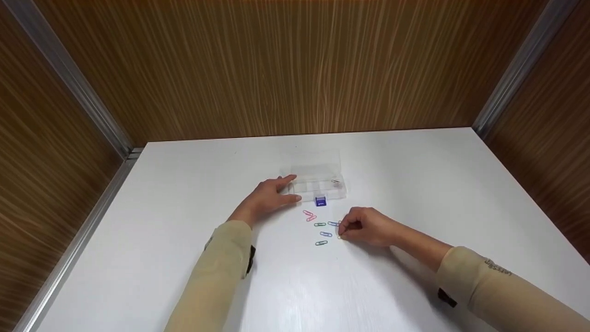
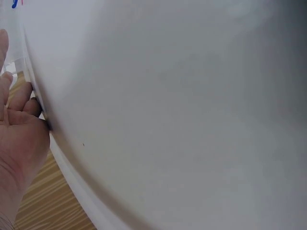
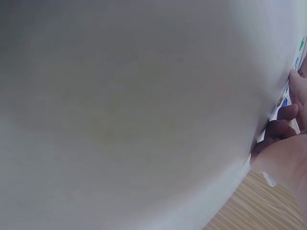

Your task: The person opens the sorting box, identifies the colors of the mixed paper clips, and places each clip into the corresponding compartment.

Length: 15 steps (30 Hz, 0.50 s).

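Note:
A clear plastic box with compartments stands on the white table, its transparent lid raised at the back. My left hand holds the box's left end, thumb at the front and fingers toward the back. Inside the right compartment lies a small paper clip. My right hand is low over the table, thumb and forefinger pinching a yellowish paper clip, mostly hidden by the fingertips. Beside it lie a blue paper clip, a violet-blue paper clip, green paper clips and pink paper clips.
A blue latch sticks out at the box's front. The white tabletop extends around both arms. Wood-grain panels stand behind the table and at both sides, with metal posts at the corners.

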Motion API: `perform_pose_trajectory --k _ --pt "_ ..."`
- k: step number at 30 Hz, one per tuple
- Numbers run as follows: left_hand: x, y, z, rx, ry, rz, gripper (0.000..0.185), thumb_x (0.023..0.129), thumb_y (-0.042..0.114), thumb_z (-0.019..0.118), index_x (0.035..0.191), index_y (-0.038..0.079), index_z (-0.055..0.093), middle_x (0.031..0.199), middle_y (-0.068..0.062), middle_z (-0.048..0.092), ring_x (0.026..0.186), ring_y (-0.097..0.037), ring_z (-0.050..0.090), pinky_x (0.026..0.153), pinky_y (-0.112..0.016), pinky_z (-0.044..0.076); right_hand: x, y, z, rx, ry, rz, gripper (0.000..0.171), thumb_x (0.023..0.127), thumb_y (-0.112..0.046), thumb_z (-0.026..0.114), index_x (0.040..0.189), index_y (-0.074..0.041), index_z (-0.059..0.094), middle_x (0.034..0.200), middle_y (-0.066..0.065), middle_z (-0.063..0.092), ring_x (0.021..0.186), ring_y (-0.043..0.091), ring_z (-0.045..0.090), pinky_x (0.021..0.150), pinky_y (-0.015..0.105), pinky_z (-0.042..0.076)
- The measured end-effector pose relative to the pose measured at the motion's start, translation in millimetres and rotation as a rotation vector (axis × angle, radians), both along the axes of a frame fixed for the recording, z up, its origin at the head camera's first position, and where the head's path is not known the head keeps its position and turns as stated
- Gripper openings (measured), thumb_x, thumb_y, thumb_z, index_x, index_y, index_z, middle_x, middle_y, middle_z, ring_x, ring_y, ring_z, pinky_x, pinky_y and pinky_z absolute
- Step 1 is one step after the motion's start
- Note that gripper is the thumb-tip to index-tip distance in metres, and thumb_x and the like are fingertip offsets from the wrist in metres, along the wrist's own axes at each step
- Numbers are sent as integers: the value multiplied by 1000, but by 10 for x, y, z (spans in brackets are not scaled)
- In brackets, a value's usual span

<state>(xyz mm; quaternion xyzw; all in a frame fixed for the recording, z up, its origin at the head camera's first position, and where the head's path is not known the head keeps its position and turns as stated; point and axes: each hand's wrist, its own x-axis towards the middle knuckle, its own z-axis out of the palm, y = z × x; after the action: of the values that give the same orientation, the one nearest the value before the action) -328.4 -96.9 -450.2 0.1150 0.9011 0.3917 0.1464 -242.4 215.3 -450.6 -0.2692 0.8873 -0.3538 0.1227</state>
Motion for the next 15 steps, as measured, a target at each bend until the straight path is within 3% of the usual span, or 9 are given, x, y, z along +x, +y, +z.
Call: perform_pose_trajectory --k 15 --pt "-16 -1 -21 -5 3 -1 75 95 53 77 161 40 46 170 -1 37 160 -25 24 129 -46 19 12 36 -28 -12 1 18 5 96 -9 79 92 -10 76 92 -4 64 87 15 57 74 22 46"
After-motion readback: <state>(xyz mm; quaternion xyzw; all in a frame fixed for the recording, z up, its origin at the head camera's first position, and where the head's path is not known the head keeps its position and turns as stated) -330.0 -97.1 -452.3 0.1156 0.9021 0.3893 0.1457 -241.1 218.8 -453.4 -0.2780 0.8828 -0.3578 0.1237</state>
